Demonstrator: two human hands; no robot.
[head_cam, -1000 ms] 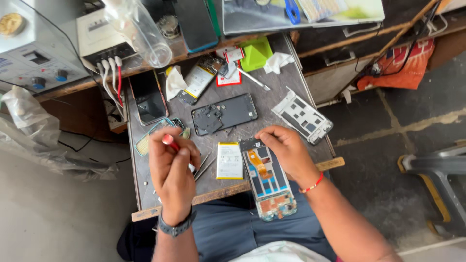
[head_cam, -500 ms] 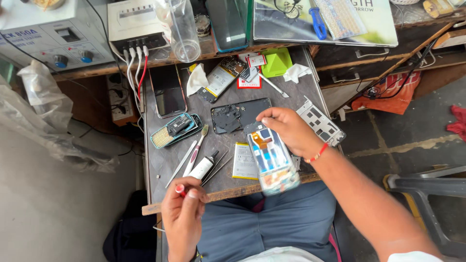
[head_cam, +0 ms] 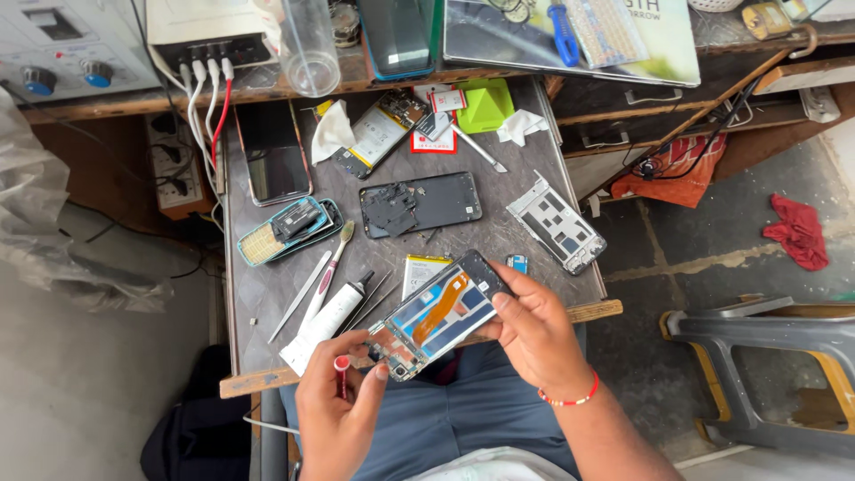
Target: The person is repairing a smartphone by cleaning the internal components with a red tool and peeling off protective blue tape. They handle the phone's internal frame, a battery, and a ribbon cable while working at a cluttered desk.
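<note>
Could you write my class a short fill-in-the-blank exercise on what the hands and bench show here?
1. The right hand holds an opened ____ above the bench edge.
2. The left hand pinches a small tool with a ____ tip.
3. The toothbrush lies beside a white ____.
Missing words: phone; red; tube

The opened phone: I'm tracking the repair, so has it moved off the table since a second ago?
Yes. The opened phone has been lifted off the grey table, toward the person, and now overhangs its near edge, held in both hands.
</note>
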